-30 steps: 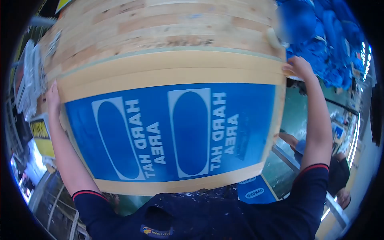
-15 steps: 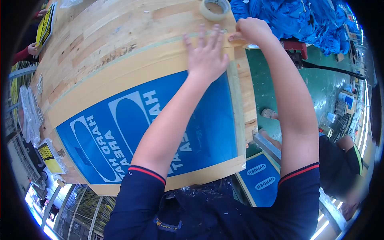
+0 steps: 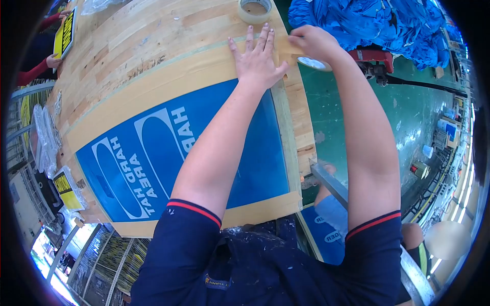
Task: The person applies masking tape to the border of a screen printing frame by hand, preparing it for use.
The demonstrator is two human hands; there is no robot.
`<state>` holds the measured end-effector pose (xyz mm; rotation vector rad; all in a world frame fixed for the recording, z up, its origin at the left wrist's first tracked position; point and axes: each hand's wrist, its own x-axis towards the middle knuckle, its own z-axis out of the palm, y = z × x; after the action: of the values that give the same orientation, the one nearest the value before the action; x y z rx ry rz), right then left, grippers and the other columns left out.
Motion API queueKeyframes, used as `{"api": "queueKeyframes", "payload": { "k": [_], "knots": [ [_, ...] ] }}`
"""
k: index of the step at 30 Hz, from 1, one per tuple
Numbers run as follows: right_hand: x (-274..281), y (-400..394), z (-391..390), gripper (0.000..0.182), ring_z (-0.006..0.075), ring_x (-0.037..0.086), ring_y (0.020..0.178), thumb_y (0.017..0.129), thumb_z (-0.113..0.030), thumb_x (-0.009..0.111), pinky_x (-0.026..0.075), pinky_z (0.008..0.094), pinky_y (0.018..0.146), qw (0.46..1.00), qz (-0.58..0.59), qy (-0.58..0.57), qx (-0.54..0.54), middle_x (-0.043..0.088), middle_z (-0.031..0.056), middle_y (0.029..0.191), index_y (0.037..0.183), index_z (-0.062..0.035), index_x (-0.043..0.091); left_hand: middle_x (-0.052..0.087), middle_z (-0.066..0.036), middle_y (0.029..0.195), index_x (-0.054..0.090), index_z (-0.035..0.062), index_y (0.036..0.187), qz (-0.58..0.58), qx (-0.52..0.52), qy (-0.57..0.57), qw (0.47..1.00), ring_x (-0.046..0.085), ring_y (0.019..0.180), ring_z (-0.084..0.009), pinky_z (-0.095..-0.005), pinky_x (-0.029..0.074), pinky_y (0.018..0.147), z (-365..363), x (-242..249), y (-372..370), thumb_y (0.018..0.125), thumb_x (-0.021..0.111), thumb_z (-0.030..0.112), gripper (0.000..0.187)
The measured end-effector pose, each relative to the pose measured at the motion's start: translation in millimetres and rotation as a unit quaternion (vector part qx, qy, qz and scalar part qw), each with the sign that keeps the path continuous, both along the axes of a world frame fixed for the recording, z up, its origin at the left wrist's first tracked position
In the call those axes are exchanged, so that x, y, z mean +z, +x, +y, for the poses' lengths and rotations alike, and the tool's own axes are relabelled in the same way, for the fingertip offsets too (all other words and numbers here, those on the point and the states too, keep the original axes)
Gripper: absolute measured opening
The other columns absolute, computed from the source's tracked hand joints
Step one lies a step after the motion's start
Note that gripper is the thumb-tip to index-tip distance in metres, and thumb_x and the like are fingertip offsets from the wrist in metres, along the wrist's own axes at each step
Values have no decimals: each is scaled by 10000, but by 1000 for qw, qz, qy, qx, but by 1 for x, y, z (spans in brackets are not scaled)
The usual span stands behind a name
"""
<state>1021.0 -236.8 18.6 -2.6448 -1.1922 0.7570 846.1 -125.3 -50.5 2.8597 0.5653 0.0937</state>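
Note:
A large frame with tan tape borders and a blue "HARD HAT AREA" panel (image 3: 153, 153) lies flat on the wooden table (image 3: 148, 41). My left hand (image 3: 256, 57) presses flat, fingers spread, on the frame's far right corner. My right hand (image 3: 309, 42) is at that same corner by the table edge, fingers pinched on the tan tape there. A roll of clear tape (image 3: 254, 10) sits just beyond my hands.
Blue fabric (image 3: 377, 25) is piled beyond the table's right end, above a red tool (image 3: 370, 56). Another person's red sleeve and hand (image 3: 43, 64) work by a yellow sign (image 3: 65, 30) at the far left. Blue "DANGER" signs (image 3: 326, 229) lie below on the green floor.
My left hand left the frame's left edge and crossed to its far right corner, joining my right hand. My view shifted toward that corner and the tape roll came into sight.

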Motion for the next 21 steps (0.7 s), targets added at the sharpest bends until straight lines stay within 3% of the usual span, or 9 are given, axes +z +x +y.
{"api": "queueKeyframes", "payload": {
  "k": [1, 3, 7, 9, 10, 13, 15, 17, 21],
  "knots": [
    [-7, 3, -21, 359, 391, 720, 1032, 1006, -395, 645, 567, 445, 876, 998, 41, 28, -30, 756, 199, 1045, 1120, -79, 772, 139, 35, 1774, 195, 203, 1699, 11, 2, -4, 1000, 59, 1640, -291, -758, -9, 1231, -3, 3, -3, 925, 519, 638, 945],
    [-16, -22, -60, 324, 391, 725, 1001, 1037, -347, 608, 556, 446, 850, 980, -58, 85, -169, 754, 204, 1029, 1109, -67, 755, 135, 34, 1775, 193, 200, 1699, 21, 12, 8, 1000, 60, 1639, -300, -761, 0, 1230, -1, 9, 0, 923, 528, 637, 951],
    [-14, -98, -73, 302, 394, 737, 952, 1056, -272, 577, 552, 484, 852, 846, -213, 306, -383, 770, 196, 1021, 1178, -35, 719, 190, 2, 1763, 253, 185, 1683, 44, -43, 9, 998, 85, 1635, -319, -759, 18, 1233, -16, 21, -13, 941, 523, 621, 902],
    [-2, -143, -66, 317, 411, 716, 1025, 1053, -222, 581, 533, 489, 931, 817, -160, 344, -434, 748, 221, 1098, 1262, 5, 656, 243, -30, 1745, 319, 170, 1658, 100, -142, -2, 985, 106, 1631, -330, -727, 49, 1250, -26, 30, -27, 972, 501, 595, 828],
    [-8, -161, -72, 328, 416, 690, 1085, 1050, -200, 588, 515, 489, 964, 828, -187, 349, -396, 719, 232, 1161, 1308, -1, 624, 270, -46, 1736, 351, 162, 1645, 124, -195, -9, 973, 116, 1629, -335, -710, 65, 1259, -27, 35, -34, 988, 491, 582, 793],
    [-20, -215, -96, 408, 435, 589, 1245, 1040, -150, 605, 464, 488, 1041, 869, -210, 323, -310, 618, 244, 1347, 1424, -29, 544, 329, -78, 1709, 422, 143, 1608, -44, -235, -25, 971, 149, 1624, -329, -613, 118, 1292, -22, 3, -68, 1026, 485, 521, 696],
    [-17, -248, -113, 448, 427, 574, 1239, 1030, -119, 619, 454, 507, 1047, 897, -170, 307, -269, 614, 219, 1311, 1462, -54, 521, 327, -87, 1709, 435, 143, 1599, -98, -204, -56, 972, 188, 1616, -317, -540, 158, 1300, -21, 5, -118, 1044, 498, 478, 651],
    [-11, -270, -127, 470, 419, 572, 1215, 1023, -97, 620, 449, 513, 1049, 915, -165, 295, -220, 614, 207, 1267, 1478, -66, 510, 316, -88, 1716, 430, 156, 1605, -96, -134, -94, 982, 221, 1608, -306, -516, 159, 1301, -19, 18, -180, 1041, 525, 463, 649],
    [-17, -292, -159, 519, 408, 582, 1150, 996, -54, 631, 451, 506, 1019, 929, -181, 276, -169, 612, 192, 1198, 1497, -83, 499, 249, -71, 1746, 410, 247, 1627, 36, 79, -33, 996, 182, 1619, -312, -625, 76, 1276, 5, 42, -329, 1023, 582, 401, 647]
  ]
}}
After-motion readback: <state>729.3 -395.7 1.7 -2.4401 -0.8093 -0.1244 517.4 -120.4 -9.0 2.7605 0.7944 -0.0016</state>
